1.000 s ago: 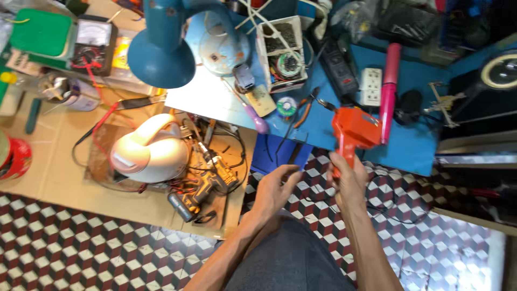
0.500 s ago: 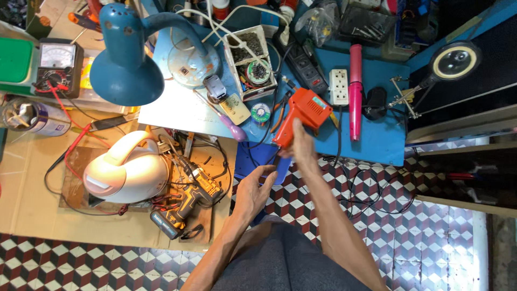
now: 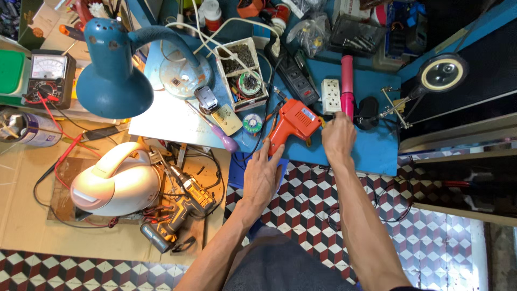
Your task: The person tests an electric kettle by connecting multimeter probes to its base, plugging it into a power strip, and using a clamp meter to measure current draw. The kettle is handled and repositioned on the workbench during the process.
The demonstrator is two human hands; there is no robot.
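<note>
Two bare hands work at the near edge of a cluttered blue counter (image 3: pixel 377 156). The left hand (image 3: pixel 262 175) lies flat with fingers spread, its fingertips touching the grip of an orange soldering gun (image 3: pixel 291 123) that rests on the counter, nose pointing right. The right hand (image 3: pixel 338 134) sits just right of the gun, fingers curled together near its tip (whether it pinches anything cannot be told from this angle). Just beyond that hand lie a white socket block (image 3: pixel 330 96), a pink cylinder (image 3: pixel 347 86) and a black power strip (image 3: pixel 293 73). Left of the gun sit a small solder spool (image 3: pixel 251 123) and a purple-handled screwdriver (image 3: pixel 215 132). Farther left, a blue desk lamp (image 3: pixel 113 81) hangs over a white sheet, with an analogue multimeter (image 3: pixel 47 78) beside it. Nearer, a cream-coloured appliance (image 3: pixel 116 183) and a cordless drill (image 3: pixel 180 210) rest among tangled wires.
</note>
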